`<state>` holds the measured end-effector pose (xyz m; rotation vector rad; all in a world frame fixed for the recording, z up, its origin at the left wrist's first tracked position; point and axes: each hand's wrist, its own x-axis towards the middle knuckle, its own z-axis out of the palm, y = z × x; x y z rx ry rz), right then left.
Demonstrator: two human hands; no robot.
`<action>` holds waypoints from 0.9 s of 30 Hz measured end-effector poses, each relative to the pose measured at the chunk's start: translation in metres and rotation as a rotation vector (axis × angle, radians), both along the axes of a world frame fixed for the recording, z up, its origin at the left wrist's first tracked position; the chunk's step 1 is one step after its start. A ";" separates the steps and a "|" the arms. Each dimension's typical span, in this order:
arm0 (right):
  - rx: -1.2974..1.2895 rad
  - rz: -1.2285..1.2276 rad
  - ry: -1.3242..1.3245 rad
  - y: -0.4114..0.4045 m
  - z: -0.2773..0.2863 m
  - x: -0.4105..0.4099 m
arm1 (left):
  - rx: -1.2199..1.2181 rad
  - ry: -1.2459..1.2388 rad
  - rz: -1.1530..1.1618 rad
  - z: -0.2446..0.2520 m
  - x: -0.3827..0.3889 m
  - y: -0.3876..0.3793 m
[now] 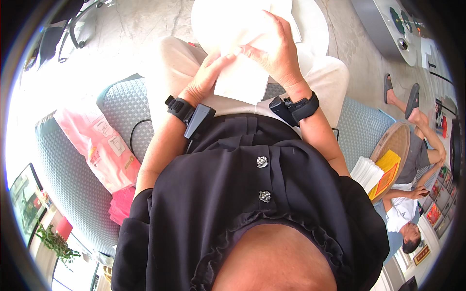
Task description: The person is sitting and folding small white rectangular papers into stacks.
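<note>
My left hand (207, 78) holds a white sheet of paper (242, 83) over my lap, its thumb lying on the paper near the upper left. Across from it, my right hand (282, 54) grips the same paper higher up, with the thumb on its face and the index finger stretched away from me. Strong glare washes out the paper's far part, so its folds and outline there cannot be told. Beyond my knees is a round white stool or small table (315, 27). More white paper (295, 20) lies on it, also overexposed.
I sit on a light-blue textured sofa (125, 96). A pink plastic package (103, 145) lies at my left. On my right a round woven tray (395, 136) holds white paper stacks (366, 172) and yellow paper (387, 167). Another person (407, 203) sits further right.
</note>
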<state>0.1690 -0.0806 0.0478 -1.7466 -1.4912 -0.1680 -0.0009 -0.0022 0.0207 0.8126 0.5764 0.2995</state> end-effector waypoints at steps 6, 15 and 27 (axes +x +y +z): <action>-0.051 0.093 0.693 -0.005 -0.018 0.006 | -0.006 -0.001 -0.088 -0.008 -0.002 0.003; -0.003 0.039 0.320 -0.002 -0.018 -0.009 | 0.067 -0.010 -0.070 -0.011 -0.001 0.001; -0.069 0.237 0.693 -0.009 -0.024 -0.002 | 0.168 -0.014 0.010 -0.012 0.001 -0.001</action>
